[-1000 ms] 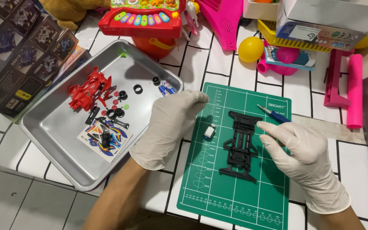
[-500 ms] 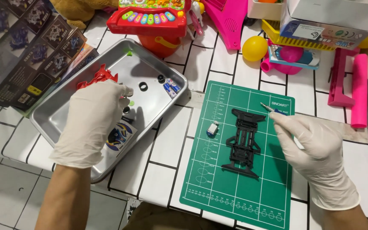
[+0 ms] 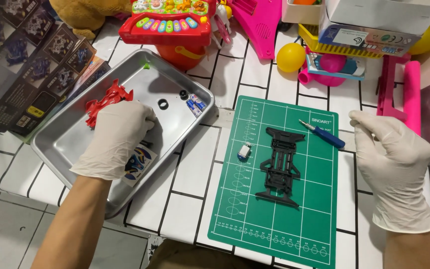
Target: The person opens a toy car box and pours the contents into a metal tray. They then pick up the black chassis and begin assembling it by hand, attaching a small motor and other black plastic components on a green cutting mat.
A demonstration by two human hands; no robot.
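White tiles with dark grout cover the table [image 3: 195,164], which carries a metal tray [image 3: 70,137] toward its left edge and a green cutting mat [image 3: 304,219] near its front edge. Inside the tray, the gloved left hand [image 3: 115,139] lies palm down over small parts, fingers curled; whether it pinches anything is hidden beneath it. One red car body shell [image 3: 106,99] shows just beyond its knuckles, partly covered. One sticker sheet [image 3: 139,163] peeks from under the palm. One black ring [image 3: 162,103] and two small batteries [image 3: 195,104] lie near the tray's far right corner. On the mat rest one black chassis [image 3: 280,167], one small motor [image 3: 245,152] and one blue screwdriver [image 3: 322,133]. The gloved right hand [image 3: 394,159] hovers loosely curled over the table's right edge, holding nothing visible.
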